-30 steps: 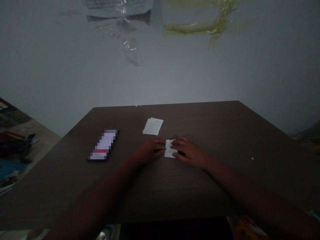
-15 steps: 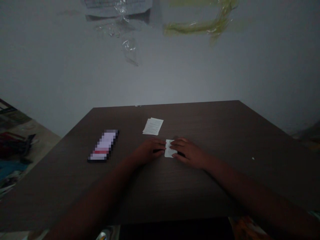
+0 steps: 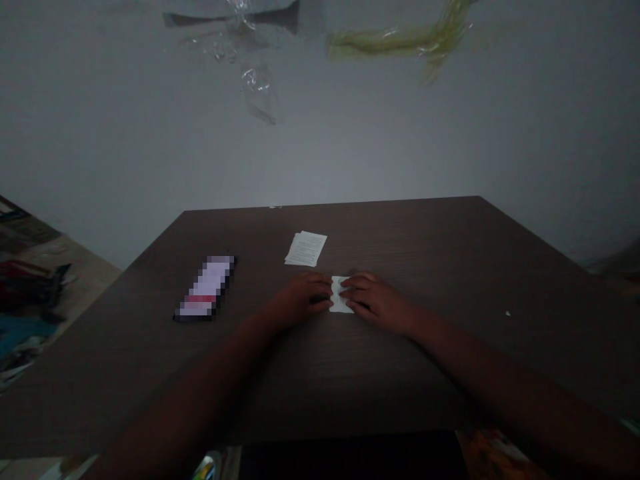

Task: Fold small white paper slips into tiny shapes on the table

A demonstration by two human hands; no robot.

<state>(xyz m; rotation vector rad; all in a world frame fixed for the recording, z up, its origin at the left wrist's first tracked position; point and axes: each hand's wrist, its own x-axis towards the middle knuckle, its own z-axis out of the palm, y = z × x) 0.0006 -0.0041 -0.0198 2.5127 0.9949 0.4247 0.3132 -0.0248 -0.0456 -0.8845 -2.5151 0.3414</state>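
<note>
A small white piece of paper [image 3: 338,305] lies on the dark brown table [image 3: 320,387] between my two hands. My left hand [image 3: 303,298] rests at its left edge, fingers stretched out and their tips touching or nearly touching it. From the other side, my right hand [image 3: 376,301] lies with spread fingers over the paper's right part and covers some of it. Faint marks show on the paper, too small to read. Just beyond my left hand is a small stack of printed white sheets [image 3: 306,249], slightly fanned.
A phone [image 3: 206,290] with a blurred, lit screen lies on the left of the table. A tiny white scrap [image 3: 507,313] sits on the right. Behind the table rises a grey wall [image 3: 320,147] with tape on it. Cluttered items [image 3: 30,293] lie on the floor at left.
The whole view has shifted slightly, with the table appearing a little higher. Both hands stay at the paper; my left thumb looks slightly nearer to its edge.
</note>
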